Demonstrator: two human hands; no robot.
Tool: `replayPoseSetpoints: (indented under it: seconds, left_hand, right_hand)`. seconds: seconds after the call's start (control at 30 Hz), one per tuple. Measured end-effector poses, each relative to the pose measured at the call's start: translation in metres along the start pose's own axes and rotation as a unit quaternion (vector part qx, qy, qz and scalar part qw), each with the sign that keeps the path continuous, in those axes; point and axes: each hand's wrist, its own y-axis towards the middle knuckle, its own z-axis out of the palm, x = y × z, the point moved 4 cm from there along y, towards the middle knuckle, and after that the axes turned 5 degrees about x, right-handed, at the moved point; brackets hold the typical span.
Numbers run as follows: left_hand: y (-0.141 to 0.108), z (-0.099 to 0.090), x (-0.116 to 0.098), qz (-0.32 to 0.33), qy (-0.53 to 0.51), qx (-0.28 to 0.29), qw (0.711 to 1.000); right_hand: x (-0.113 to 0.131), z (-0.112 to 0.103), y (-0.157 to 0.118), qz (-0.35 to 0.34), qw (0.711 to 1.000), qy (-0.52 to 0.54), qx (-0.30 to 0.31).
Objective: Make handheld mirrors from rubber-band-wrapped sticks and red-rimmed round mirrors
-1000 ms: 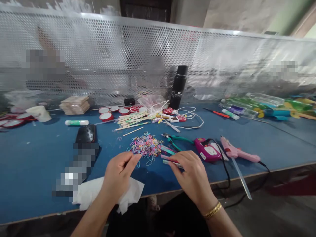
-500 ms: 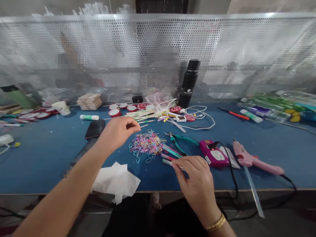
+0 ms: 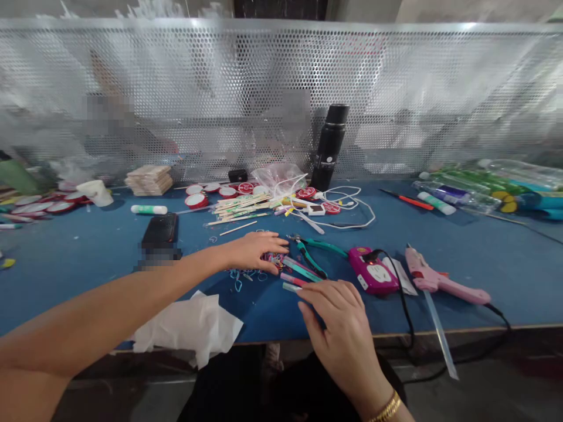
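Observation:
My left hand (image 3: pixel 257 251) lies over a pile of small coloured loops (image 3: pixel 246 274), its fingers spread and covering much of the pile. A thin wooden stick (image 3: pixel 238 228) rests on the table just beyond that hand. My right hand (image 3: pixel 338 322), with a gold bracelet at the wrist, is at the table's near side, its thumb apart from its extended fingers. Its fingertips are at the near ends of slim pen-like pieces, one pink (image 3: pixel 292 280) and one teal (image 3: pixel 303 269). Teal-handled pliers (image 3: pixel 312 258) lie just past these.
A magenta power socket (image 3: pixel 373 275) and a pink glue gun (image 3: pixel 435 278) with cords lie right. White paper (image 3: pixel 193 328) hangs over the front edge. Behind are wooden sticks (image 3: pixel 241 205), a white cable (image 3: pixel 365 208) and a black flask (image 3: pixel 329 146). A phone (image 3: pixel 160 231) lies left.
My left hand has let go of the thin stick, moved right and toward me, and spread over the coloured loops. My right hand's thumb and fingers have parted. The view has shifted slightly.

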Motion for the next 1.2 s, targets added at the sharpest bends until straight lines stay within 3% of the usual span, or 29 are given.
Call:
replayPoseSetpoints:
  seconds: [0.13,0.23,0.3,0.37,0.5,0.7,0.8,0.9,0.97,1.03,1.1,1.2]
  left_hand:
    - [-0.027,-0.014,0.019,0.049,-0.025,-0.051,0.997]
    - [-0.049,-0.024,0.022,0.008,0.026,-0.065,0.997]
    - [-0.054,-0.029,0.013,-0.021,0.060,-0.084,0.994]
    - [-0.047,-0.029,-0.003,-0.013,0.070,-0.091,0.993]
    - [-0.016,-0.017,-0.037,0.075,0.102,-0.070,0.990]
    - [0.012,0.003,-0.047,0.145,0.149,-0.070,0.976]
    - [0.005,-0.001,-0.038,0.112,0.193,-0.068,0.972]
    - [-0.012,-0.018,-0.023,0.052,0.221,-0.029,0.973]
    - [-0.020,-0.029,-0.012,0.007,0.212,0.010,0.977]
    - [-0.022,-0.035,-0.007,-0.013,0.187,0.006,0.982]
    - [-0.018,-0.030,-0.007,-0.008,0.148,0.004,0.989]
    - [-0.017,-0.011,-0.011,-0.003,0.110,0.051,0.993]
  right_hand:
    - [-0.005,0.010,0.002,0.009,0.997,-0.063,0.036]
    - [-0.005,0.013,0.003,0.013,0.995,-0.081,0.058]
    - [-0.003,0.013,0.003,0.017,0.994,-0.087,0.060]
    - [-0.001,0.012,0.004,0.023,0.994,-0.093,0.059]
    - [0.001,0.012,0.004,0.032,0.992,-0.098,0.069]
    - [0.000,0.012,0.004,0.047,0.990,-0.102,0.088]
    - [0.000,0.011,0.004,0.055,0.988,-0.107,0.102]
    - [0.001,0.009,0.004,0.053,0.986,-0.115,0.109]
    - [0.001,0.009,0.005,0.046,0.986,-0.121,0.106]
    - [0.002,0.009,0.005,0.041,0.986,-0.124,0.102]
    - [0.002,0.010,0.005,0.040,0.986,-0.124,0.101]
    - [0.003,0.012,0.004,0.039,0.987,-0.123,0.097]
